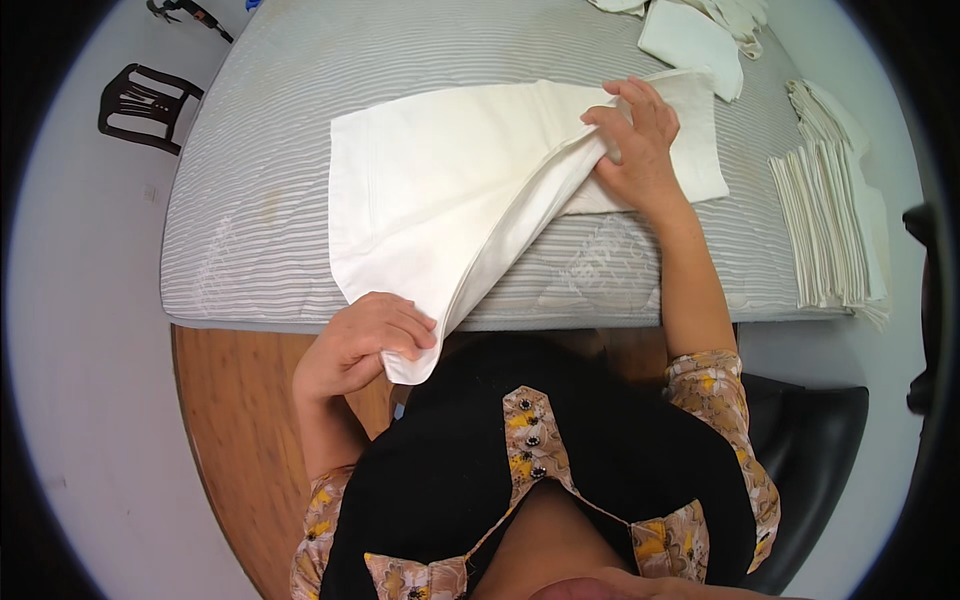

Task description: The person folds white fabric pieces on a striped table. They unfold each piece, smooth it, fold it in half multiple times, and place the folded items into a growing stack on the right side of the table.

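A white cloth (430, 180) lies across the striped mattress (250, 180), one side lifted into a long diagonal fold that hangs past the front edge. My left hand (375, 345) is closed on the cloth's near corner, just beyond that edge. Higher up and to the right, my right hand (640, 150) grips the same fold with bent fingers, near the cloth's far right end. Part of the cloth lies flat under and beside that hand.
Stacked folded white cloths (820, 220) stand at the mattress's right side, and loose white pieces (690, 50) lie at the back right. A dark chair (140, 105) is beyond the left side. A black seat (810, 450) is at my right.
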`<move>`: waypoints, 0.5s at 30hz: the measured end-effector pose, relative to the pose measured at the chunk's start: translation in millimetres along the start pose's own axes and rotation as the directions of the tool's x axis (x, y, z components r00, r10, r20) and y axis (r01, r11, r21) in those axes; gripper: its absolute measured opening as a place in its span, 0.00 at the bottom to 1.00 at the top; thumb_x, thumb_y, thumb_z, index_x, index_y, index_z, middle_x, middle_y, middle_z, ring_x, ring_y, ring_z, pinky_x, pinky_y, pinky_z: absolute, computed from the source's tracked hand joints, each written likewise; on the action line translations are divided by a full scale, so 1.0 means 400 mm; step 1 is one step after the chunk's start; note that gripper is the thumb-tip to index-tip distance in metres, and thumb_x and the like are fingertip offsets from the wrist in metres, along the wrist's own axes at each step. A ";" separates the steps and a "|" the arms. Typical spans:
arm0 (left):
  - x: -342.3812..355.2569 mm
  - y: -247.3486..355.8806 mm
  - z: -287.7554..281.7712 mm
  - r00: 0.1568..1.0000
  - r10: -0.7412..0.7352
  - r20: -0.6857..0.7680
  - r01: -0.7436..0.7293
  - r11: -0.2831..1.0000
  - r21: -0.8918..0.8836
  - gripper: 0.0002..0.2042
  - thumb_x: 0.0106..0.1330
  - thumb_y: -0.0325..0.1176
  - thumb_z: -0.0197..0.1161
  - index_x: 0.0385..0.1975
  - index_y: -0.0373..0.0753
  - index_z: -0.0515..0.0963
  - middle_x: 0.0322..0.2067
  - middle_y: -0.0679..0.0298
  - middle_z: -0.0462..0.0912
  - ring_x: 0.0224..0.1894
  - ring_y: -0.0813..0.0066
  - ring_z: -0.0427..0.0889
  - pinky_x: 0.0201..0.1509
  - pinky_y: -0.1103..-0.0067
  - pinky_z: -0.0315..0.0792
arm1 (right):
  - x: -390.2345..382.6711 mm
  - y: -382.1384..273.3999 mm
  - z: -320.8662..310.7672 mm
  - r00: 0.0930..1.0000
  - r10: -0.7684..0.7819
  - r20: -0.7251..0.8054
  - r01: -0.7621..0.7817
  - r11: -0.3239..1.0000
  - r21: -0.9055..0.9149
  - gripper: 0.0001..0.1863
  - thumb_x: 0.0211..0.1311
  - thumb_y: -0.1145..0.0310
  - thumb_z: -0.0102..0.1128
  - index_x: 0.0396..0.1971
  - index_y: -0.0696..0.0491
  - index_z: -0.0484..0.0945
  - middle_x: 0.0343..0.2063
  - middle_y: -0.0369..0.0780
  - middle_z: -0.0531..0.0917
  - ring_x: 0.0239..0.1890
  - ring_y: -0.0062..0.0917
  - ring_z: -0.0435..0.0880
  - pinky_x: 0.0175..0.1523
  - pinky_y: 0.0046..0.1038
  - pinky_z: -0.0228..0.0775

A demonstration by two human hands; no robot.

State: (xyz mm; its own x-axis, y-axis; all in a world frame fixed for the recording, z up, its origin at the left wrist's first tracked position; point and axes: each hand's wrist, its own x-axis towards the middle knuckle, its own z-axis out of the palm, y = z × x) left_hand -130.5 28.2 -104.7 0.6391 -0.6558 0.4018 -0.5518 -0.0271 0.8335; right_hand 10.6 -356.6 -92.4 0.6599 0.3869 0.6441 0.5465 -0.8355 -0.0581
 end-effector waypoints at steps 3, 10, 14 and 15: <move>-0.036 -0.004 -0.002 0.999 -0.037 -0.034 0.037 0.999 -0.007 0.11 0.58 0.17 0.58 0.33 0.41 0.85 0.37 0.64 0.90 0.47 0.62 0.87 0.61 0.64 0.72 | -0.042 -0.003 -0.055 1.000 0.005 0.029 -0.003 0.998 -0.069 0.21 0.41 0.80 0.68 0.36 0.43 0.75 0.60 0.30 0.74 0.74 0.36 0.59 0.72 0.52 0.41; -0.072 -0.024 -0.009 0.989 -0.126 -0.075 0.120 0.990 -0.075 0.18 0.51 0.14 0.51 0.34 0.41 0.84 0.35 0.62 0.90 0.43 0.63 0.88 0.61 0.65 0.71 | -0.223 0.020 -0.166 0.992 0.089 0.091 -0.070 0.979 -0.194 0.14 0.48 0.79 0.66 0.31 0.43 0.75 0.39 0.26 0.83 0.59 0.28 0.76 0.71 0.53 0.41; -0.090 -0.042 -0.009 0.979 -0.142 -0.146 0.121 0.982 -0.143 0.16 0.55 0.14 0.51 0.34 0.39 0.83 0.34 0.61 0.89 0.40 0.63 0.87 0.60 0.64 0.71 | -0.298 0.017 -0.231 0.989 0.144 0.012 -0.138 0.965 -0.225 0.12 0.51 0.78 0.66 0.30 0.44 0.77 0.34 0.26 0.83 0.52 0.26 0.79 0.70 0.49 0.43; -0.095 -0.051 -0.009 0.977 -0.140 -0.160 0.115 0.981 -0.155 0.10 0.63 0.18 0.55 0.38 0.39 0.81 0.33 0.59 0.88 0.40 0.64 0.86 0.59 0.64 0.71 | -0.313 0.014 -0.248 0.989 0.149 0.011 -0.143 0.964 -0.225 0.12 0.51 0.79 0.66 0.30 0.44 0.77 0.34 0.27 0.83 0.51 0.26 0.80 0.69 0.48 0.44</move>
State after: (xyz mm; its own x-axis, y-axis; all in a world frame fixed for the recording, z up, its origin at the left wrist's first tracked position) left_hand -141.5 56.4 -135.6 0.7877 -0.5159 0.3366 -0.3849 0.0144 0.9228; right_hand -120.0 -448.2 -97.7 0.7398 0.2622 0.6196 0.3163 -0.9484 0.0236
